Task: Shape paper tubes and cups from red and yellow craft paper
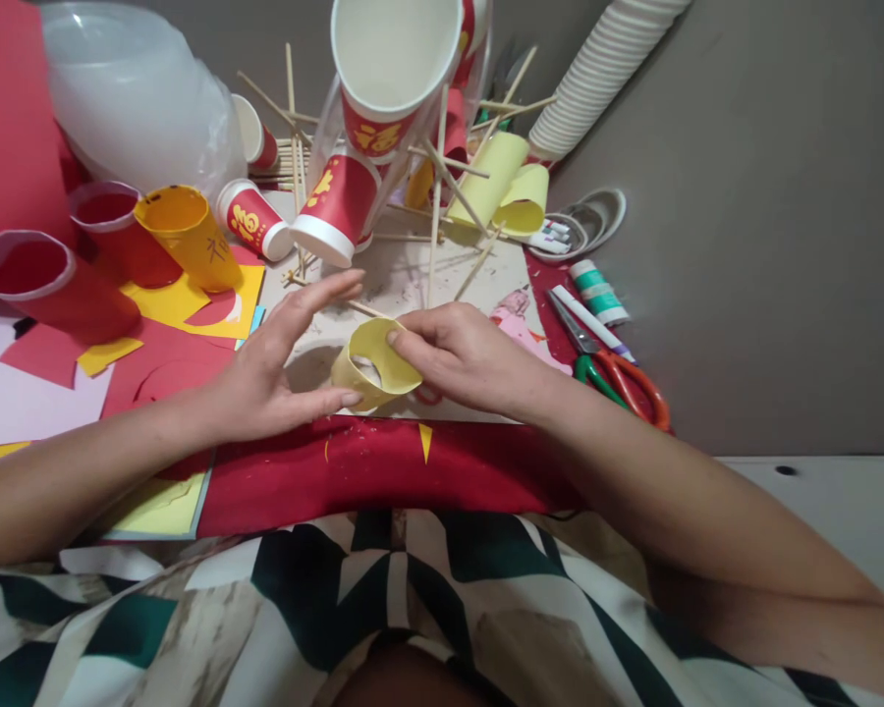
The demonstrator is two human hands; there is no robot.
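Observation:
A short yellow paper tube (384, 358) is tilted toward me above the front of the white board, with something whitish inside that I cannot make out. My right hand (478, 361) pinches its right rim, thumb inside the opening. On the other side my left hand (261, 368) is open, fingers stretched forward and thumb tip at the tube's lower left wall. A thin wooden stick (364, 308) lies just behind the tube. Beyond the hands, red paper cups (339, 196) with gold characters are stacked at an angle among crossed sticks.
Red-and-green-handled scissors (619, 368) and a roll of tape (598, 292) lie at the right edge. Orange (192, 241) and red paper tubes (74, 295) stand left, near a clear plastic bag (139, 98). Two yellow tubes (490, 177) lie behind. A white cup stack (604, 74) leans on the wall.

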